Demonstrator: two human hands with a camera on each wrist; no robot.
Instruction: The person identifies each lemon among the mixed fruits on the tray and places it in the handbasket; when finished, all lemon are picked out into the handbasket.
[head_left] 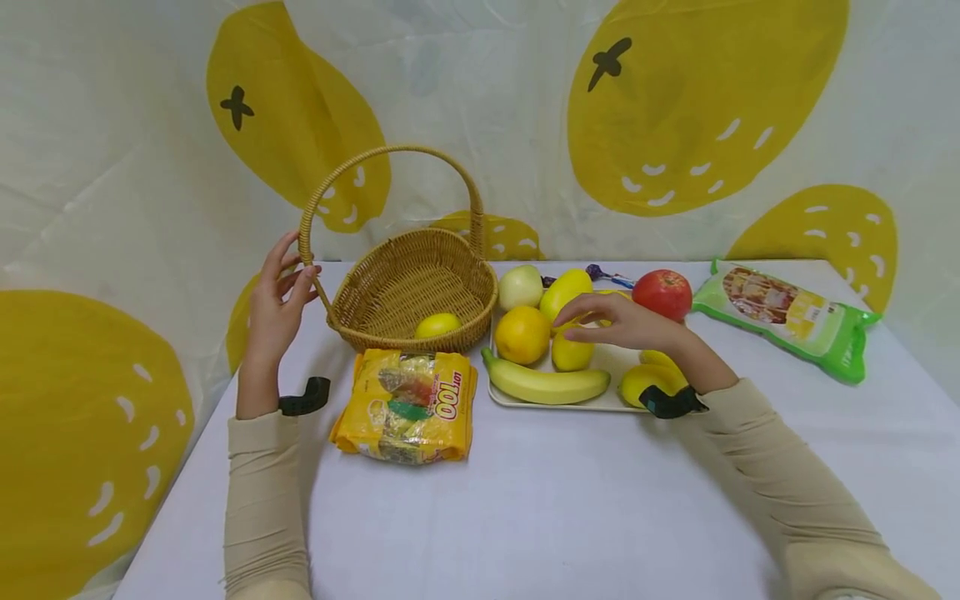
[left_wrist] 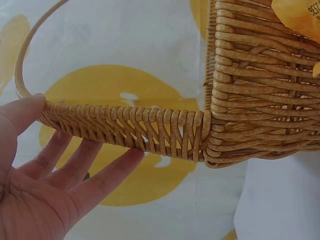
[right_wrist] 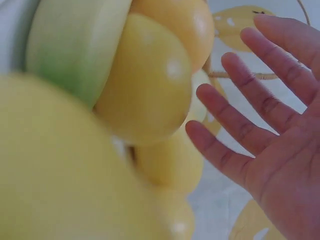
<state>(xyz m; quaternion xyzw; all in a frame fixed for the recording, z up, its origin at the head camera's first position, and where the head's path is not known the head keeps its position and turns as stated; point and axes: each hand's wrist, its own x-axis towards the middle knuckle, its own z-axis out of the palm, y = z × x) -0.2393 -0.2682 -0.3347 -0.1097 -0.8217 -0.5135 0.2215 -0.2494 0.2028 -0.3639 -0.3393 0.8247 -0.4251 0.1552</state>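
My left hand point(head_left: 276, 304) holds the side of a wicker basket's handle point(left_wrist: 125, 125), thumb on one face and fingertips against the other. The wicker basket point(head_left: 405, 283) tilts toward me, with one yellow lemon point(head_left: 438, 325) in it. Over a pale tray point(head_left: 555, 407) of fruit hovers my right hand point(head_left: 626, 323), fingers spread and nothing in its grasp. Nearest to it are a lemon point(head_left: 572, 350), a yellow mango point(head_left: 566, 292) and an orange point(head_left: 522, 335). A banana point(head_left: 547, 383) lies along the tray's front. In the right wrist view the palm point(right_wrist: 295, 165) faces the fruit.
A yellow snack bag point(head_left: 408, 406) lies before the basket. Behind the tray are a red apple-like fruit point(head_left: 662, 294), a pale round fruit point(head_left: 521, 287) and wrapped lollipops point(head_left: 596, 273). A green-and-white packet point(head_left: 783, 317) lies at the right. A fruit-printed cloth point(head_left: 480, 83) hangs behind.
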